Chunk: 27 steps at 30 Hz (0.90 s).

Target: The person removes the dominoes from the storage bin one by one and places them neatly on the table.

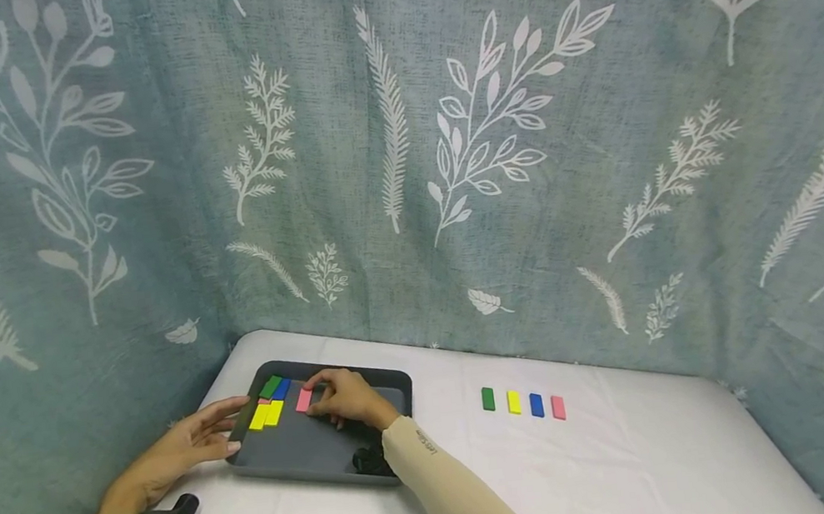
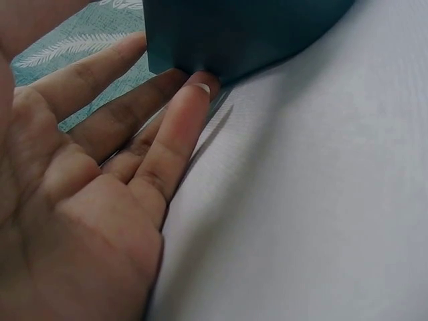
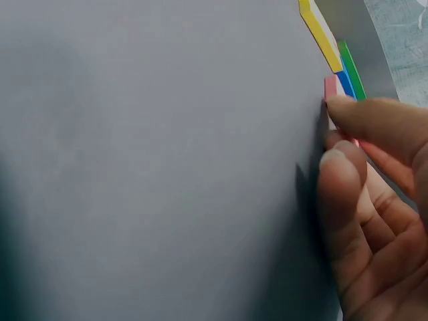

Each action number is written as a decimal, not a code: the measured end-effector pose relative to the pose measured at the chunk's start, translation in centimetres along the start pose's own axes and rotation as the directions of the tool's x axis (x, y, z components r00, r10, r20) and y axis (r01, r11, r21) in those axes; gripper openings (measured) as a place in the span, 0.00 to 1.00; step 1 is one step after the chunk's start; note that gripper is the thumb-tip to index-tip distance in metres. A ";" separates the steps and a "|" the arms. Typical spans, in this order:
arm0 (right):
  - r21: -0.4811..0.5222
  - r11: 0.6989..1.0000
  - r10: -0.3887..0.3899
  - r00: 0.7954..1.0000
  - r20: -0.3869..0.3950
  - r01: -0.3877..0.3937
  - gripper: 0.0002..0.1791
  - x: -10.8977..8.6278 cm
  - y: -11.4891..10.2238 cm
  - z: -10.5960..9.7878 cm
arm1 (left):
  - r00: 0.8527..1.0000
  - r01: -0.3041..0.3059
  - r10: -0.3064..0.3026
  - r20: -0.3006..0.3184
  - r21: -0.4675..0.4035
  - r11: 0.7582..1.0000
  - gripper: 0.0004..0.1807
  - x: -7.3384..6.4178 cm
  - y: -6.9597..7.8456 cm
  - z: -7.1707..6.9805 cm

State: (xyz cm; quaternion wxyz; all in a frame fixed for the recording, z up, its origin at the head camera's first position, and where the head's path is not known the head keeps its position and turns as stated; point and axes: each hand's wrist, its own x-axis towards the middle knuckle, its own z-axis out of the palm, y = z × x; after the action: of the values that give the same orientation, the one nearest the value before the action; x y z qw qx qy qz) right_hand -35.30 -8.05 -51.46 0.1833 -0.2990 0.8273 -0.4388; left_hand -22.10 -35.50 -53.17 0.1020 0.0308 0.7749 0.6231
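Note:
My right hand (image 1: 349, 396) reaches into a dark grey tray (image 1: 300, 449) and pinches a pink block (image 1: 303, 400) between thumb and fingers. In the right wrist view, the pink block (image 3: 330, 85) shows beyond the fingertips, partly covered by them. Left of it in the tray lie a green block (image 1: 271, 386), a blue block (image 1: 282, 389) and two yellow blocks (image 1: 273, 413), with a sliver of pink between them. My left hand (image 1: 183, 445) is at the tray's left side, its extended fingers touching the outer wall (image 2: 200, 40).
On the white table (image 1: 628, 452), right of the tray, a green block (image 1: 488, 399), a yellow block (image 1: 513, 401), a blue block (image 1: 536, 405) and a pink block (image 1: 558, 407) stand in a spaced row. A leaf-patterned curtain (image 1: 343, 172) hangs behind and at the sides.

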 end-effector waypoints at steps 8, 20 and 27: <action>0.007 0.999 0.042 0.998 -0.051 -0.042 0.30 0.1 0.2 0.3 | 1.000 -0.006 0.006 0.005 0.000 1.000 0.38 -0.1 -0.1 -0.1; -0.001 1.000 0.026 0.996 -0.082 -0.026 0.25 0.1 0.5 0.2 | 1.000 -0.013 0.013 0.006 -0.001 1.000 0.38 0.1 0.1 0.1; 0.025 1.000 0.004 0.999 -0.036 -0.003 0.22 -0.2 0.3 -0.6 | 1.000 -0.017 0.017 0.011 -0.008 1.000 0.38 -0.1 0.2 -0.1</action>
State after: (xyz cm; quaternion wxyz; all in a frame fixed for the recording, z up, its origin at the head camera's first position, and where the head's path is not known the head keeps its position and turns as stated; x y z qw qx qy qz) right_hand -35.62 -7.44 -51.43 0.1730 -0.2873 0.8254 -0.4540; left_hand -22.00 -35.56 -52.92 0.1013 0.0405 0.7714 0.6269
